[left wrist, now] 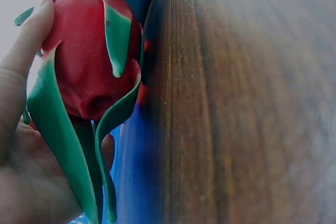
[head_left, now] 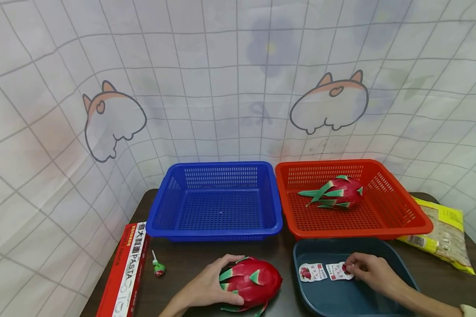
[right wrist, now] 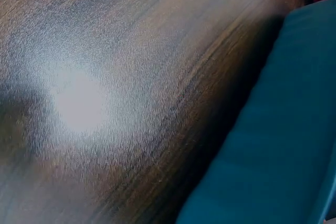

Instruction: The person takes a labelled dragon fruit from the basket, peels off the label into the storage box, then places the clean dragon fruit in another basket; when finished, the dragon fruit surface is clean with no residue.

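On the table in the head view, my left hand (head_left: 208, 281) grips a red dragon fruit (head_left: 258, 281) with green scales, thumb on its near side and fingers on the far side. The left wrist view shows the same dragon fruit (left wrist: 84, 51) against my palm, its long green leaves hanging past the hand. Inside the dark blue tray (head_left: 333, 301), my right hand (head_left: 374, 273) pinches the right edge of a small white packet (head_left: 337, 271) with red print. A similar packet (head_left: 312, 273) lies just left of it. The right wrist view shows only the tray's outer wall (right wrist: 268, 145), table and a bit of red fruit.
Behind stand a blue basket (head_left: 218, 231) and a red basket (head_left: 301, 220) holding another dragon fruit (head_left: 341, 192). A red pasta box (head_left: 123, 273) and a lollipop (head_left: 158, 266) lie at left. A yellow-and-clear bag (head_left: 440, 233) lies at right.
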`<action>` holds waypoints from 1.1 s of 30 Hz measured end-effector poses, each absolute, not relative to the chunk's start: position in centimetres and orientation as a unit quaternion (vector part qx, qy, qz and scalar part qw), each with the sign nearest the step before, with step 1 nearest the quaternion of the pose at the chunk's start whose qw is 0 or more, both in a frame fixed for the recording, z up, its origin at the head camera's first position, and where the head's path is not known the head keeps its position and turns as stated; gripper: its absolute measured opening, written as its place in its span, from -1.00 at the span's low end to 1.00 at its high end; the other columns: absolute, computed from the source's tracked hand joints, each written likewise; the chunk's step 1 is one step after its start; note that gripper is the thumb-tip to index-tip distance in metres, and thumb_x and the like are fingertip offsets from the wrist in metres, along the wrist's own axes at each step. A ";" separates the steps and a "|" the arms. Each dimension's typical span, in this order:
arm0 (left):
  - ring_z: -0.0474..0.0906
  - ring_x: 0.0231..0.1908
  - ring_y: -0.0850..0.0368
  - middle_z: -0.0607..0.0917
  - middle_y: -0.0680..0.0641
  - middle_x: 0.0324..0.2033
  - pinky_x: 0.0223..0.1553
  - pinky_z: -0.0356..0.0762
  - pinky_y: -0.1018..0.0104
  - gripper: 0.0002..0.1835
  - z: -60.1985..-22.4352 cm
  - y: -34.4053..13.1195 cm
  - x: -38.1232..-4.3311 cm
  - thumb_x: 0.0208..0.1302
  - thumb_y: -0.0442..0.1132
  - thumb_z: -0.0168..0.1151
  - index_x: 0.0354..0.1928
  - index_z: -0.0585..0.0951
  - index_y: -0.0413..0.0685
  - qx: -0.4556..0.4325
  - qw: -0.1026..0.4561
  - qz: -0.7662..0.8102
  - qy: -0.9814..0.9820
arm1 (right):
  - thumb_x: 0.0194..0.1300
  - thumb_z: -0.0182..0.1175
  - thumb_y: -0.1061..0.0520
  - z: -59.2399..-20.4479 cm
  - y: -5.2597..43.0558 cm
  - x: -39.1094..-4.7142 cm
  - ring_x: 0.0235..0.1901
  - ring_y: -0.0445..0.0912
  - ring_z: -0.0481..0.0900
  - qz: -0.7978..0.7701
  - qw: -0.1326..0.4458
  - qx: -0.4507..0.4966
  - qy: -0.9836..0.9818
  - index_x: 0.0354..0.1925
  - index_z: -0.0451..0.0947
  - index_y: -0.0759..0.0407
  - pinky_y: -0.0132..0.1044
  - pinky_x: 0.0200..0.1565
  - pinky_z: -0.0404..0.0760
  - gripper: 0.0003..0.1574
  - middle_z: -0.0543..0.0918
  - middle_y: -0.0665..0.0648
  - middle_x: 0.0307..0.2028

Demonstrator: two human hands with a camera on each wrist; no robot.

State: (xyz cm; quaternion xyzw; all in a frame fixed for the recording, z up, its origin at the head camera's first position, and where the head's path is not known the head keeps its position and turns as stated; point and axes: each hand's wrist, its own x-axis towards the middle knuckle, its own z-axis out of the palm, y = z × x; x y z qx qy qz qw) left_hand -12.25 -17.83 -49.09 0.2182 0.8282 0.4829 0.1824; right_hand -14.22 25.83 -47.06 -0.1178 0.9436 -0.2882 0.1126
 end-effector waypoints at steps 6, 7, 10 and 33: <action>0.49 0.09 0.23 0.53 0.12 0.19 -0.07 0.57 0.36 -0.19 -49.1 -17.9 -12.3 0.04 0.10 0.45 0.35 0.29 0.39 0.217 0.188 0.487 0.825 | 0.29 0.22 0.19 -47.5 25.8 -14.5 -0.56 -0.38 0.40 -0.283 0.120 -0.125 0.943 -0.31 0.60 0.13 -0.46 -0.50 0.46 -0.96 0.60 -0.06 -0.49; 0.49 0.09 0.23 0.53 0.12 0.19 -0.07 0.57 0.36 -0.19 -49.1 -17.9 -12.3 0.04 0.10 0.45 0.35 0.29 0.39 0.217 0.188 0.487 0.824 | 0.28 0.22 0.18 -47.5 25.7 -14.6 -0.56 -0.39 0.39 -0.281 0.120 -0.126 0.944 -0.31 0.60 0.12 -0.46 -0.50 0.45 -0.97 0.60 -0.06 -0.50; 0.49 0.09 0.24 0.53 0.11 0.19 -0.06 0.57 0.36 -0.19 -49.1 -17.9 -12.3 0.04 0.09 0.45 0.35 0.29 0.37 0.221 0.187 0.488 0.824 | 0.25 0.26 0.17 -47.6 25.6 -14.7 -0.56 -0.38 0.39 -0.278 0.125 -0.124 0.944 -0.32 0.58 0.11 -0.46 -0.50 0.42 -0.96 0.60 -0.06 -0.51; 0.48 0.09 0.24 0.53 0.13 0.19 -0.05 0.56 0.36 -0.20 -49.0 -17.8 -12.2 0.02 0.08 0.47 0.32 0.30 0.45 0.225 0.172 0.480 0.831 | 0.19 0.33 0.02 -47.4 24.5 -15.1 -0.60 -0.20 0.31 -0.205 0.143 -0.093 0.964 -0.28 0.39 0.06 -0.40 -0.56 0.22 -0.70 0.39 -0.02 -0.57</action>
